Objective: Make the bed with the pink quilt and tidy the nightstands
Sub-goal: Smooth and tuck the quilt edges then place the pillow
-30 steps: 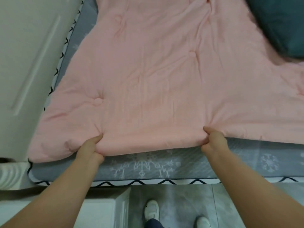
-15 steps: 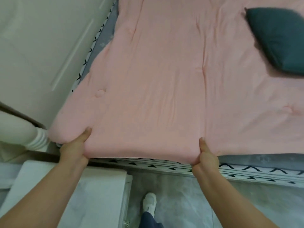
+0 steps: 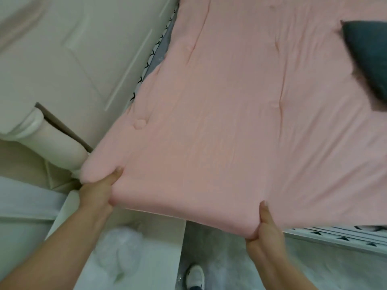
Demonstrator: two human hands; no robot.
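Note:
The pink quilt [image 3: 240, 114] lies spread over the bed and fills most of the head view. My left hand [image 3: 98, 191] grips its near edge close to the left corner, thumb on top. My right hand [image 3: 265, 229] pinches the same edge further right, thumb up against the fold. The held edge hangs out past the side of the bed, above the white nightstand [image 3: 134, 256] at the lower left. The fingers of both hands are hidden under the quilt.
A dark teal pillow [image 3: 368, 59] lies on the quilt at the right edge. A cream headboard [image 3: 62, 65] with a turned post stands at the left. The sheet's zigzag trim [image 3: 343, 235] shows at the lower right. Grey floor and my shoes are below.
Both hands have pulled the quilt's edge toward me and to the left, past the bed's side. The grey sheet strip is now covered, and the nightstand has come further into view.

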